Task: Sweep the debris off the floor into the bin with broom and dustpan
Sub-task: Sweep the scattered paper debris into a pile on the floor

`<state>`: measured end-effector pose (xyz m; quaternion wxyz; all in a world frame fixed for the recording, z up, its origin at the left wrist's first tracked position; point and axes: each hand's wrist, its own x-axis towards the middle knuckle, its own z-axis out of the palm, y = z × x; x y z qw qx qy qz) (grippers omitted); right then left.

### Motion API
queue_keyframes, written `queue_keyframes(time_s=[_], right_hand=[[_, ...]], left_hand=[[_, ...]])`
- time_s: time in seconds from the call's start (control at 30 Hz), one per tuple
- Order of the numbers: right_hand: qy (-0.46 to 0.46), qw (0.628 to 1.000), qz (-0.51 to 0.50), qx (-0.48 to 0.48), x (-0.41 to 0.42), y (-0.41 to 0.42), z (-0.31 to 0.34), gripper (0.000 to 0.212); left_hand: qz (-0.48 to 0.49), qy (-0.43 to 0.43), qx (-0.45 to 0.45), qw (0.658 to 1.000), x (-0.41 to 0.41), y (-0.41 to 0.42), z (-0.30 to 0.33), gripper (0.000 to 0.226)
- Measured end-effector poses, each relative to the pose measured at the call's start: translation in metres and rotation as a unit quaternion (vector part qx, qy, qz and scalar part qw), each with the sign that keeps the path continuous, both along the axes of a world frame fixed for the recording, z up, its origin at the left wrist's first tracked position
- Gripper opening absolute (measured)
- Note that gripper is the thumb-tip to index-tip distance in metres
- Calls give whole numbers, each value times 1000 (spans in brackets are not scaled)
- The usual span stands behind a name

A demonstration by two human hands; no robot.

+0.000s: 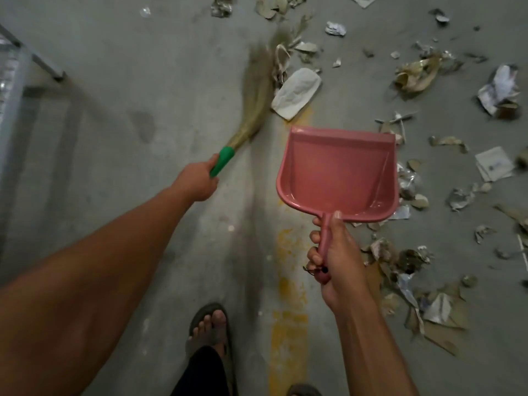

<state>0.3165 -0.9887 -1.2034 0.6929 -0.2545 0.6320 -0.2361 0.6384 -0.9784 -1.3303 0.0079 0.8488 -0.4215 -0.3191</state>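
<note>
A person stands on a grey concrete floor, a tool in each hand. The left hand is curled tight round the green handle of a grass broom, whose bristles reach up and away, blurred, their tips against a white paper scrap near the top middle of the floor. The right hand grips the stem of a pink dustpan, thumb laid along the top and fingers wrapped beneath; the pan is held flat, mouth pointing away from the person, and nothing lies in it. Whether its lip touches the floor cannot be told.

Debris is strewn over the right side of the floor from the top edge down to the lower right: torn paper, crumpled wrappers, dry leaves and brownish scraps, some of it just beside and partly under the pan's right edge. A worn yellow line runs up the middle of the floor, passing under the pan. At the bottom edge a foot in a dark sandal stands left of the line. A metal frame runs along the left edge. No bin shows in the head view.
</note>
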Motion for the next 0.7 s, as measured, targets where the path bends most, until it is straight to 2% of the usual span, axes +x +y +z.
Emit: queue_keyframes(time_s=[0.17, 0.33, 0.43, 0.57, 0.7], right_hand=[[26, 996, -80, -23, -35, -4, 0, 44], [52, 988, -140, -40, -85, 5, 3, 43], [71, 983, -162, -44, -113, 13, 9, 42], [80, 982, -165, -48, -140, 26, 15, 42], [74, 984, -157, -52, -150, 35, 24, 40]], left_hand=[[-139, -13, 10, 990, -40, -39, 0, 73], [-198, 1, 0, 980, -109, -32, 1, 73], [-214, 17, -41, 976, -143, -7, 6, 73], [-185, 0, -130, 974, -166, 39, 19, 77], [-158, -5, -156, 975, -166, 70, 29, 77]])
